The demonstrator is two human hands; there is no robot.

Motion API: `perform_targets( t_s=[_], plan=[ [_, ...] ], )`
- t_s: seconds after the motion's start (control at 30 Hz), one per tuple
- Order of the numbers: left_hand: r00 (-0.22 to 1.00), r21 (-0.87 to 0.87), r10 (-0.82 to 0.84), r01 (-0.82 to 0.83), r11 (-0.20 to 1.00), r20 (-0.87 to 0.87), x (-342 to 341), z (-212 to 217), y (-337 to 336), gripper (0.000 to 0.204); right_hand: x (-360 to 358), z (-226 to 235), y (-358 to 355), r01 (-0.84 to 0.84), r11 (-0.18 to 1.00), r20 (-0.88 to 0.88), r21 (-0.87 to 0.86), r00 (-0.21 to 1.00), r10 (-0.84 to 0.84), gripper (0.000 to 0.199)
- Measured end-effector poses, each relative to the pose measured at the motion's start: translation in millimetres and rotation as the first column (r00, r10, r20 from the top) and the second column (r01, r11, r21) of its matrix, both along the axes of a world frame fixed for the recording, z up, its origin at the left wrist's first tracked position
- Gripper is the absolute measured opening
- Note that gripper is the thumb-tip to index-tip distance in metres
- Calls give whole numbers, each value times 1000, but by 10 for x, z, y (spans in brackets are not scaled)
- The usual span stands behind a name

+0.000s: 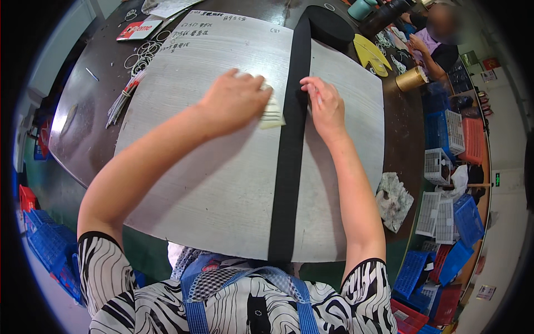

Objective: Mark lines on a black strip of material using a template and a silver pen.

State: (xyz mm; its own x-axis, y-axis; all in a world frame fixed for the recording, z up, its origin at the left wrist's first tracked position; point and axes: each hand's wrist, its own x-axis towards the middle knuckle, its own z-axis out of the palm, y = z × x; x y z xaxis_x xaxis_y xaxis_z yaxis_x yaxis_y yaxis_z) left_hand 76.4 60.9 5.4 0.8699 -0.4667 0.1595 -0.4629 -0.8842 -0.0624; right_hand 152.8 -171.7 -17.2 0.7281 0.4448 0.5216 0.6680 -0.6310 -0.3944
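A: What is held by the left hand (233,100)?

B: A pale card (272,114) is pressed flat under it, the fingers curled loosely over the top. The card's ruled edge is laid just beside the black strap (290,150), touching or nearly so.

A: And the right hand (325,106)?

B: It is nearly closed, the fingertips pinched at the strap's right edge. Something thin may be gripped there, but that cannot be told. The strap is touched on that side.

A: Where is the strap laid?

B: Down the middle of the grey board (222,189), from the person's lap up to a black roll (331,25) at the far end.

A: How is it judged to handle?

B: As light, soft and limp; it is likely to shift or skew unless pinned flat. It is best taken by its edges, near the spot being worked. The card looks thin and easily bent, so it is better held down with a flat palm.

A: What is seen further out?

B: Rings (142,55) and a bundle of thin sticks (122,97) at the far left, a crumpled rag (394,200) on the right, crates (445,167) beyond, and another person (431,39) at the table's (83,133) far corner.
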Motion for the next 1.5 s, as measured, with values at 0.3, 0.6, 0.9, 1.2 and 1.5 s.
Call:
perform_targets(
  t_s=[0.3, 0.6, 0.9, 1.2, 1.5],
  plan=[
    [918, -61, 26, -55, 997, -396, 206, 340, 438, 47, -1586, 116, -530, -158, 987, -116, 9, 981, 158, 13],
    [951, -388, 132, -238, 890, -281, -523, 267, 240, 27, -2684, 121, -898, -76, 997, -145, 28, 986, 79, 27],
    [895, -825, -358, -21, 564, -268, -1605, -51, -741, 43, -3139, 154, -868, 286, 820, -479, 495, 878, -16, 29],
    [936, -558, -334, 218, 801, -114, -1677, -202, -855, 46, -3214, 61, -755, 375, 678, -562, 632, 824, 68, 23],
    [943, -508, -325, 248, 825, -68, -1696, -228, -857, 46, -3148, 215, -670, 270, 924, -485, 270, 868, -112, 11]
  ],
)
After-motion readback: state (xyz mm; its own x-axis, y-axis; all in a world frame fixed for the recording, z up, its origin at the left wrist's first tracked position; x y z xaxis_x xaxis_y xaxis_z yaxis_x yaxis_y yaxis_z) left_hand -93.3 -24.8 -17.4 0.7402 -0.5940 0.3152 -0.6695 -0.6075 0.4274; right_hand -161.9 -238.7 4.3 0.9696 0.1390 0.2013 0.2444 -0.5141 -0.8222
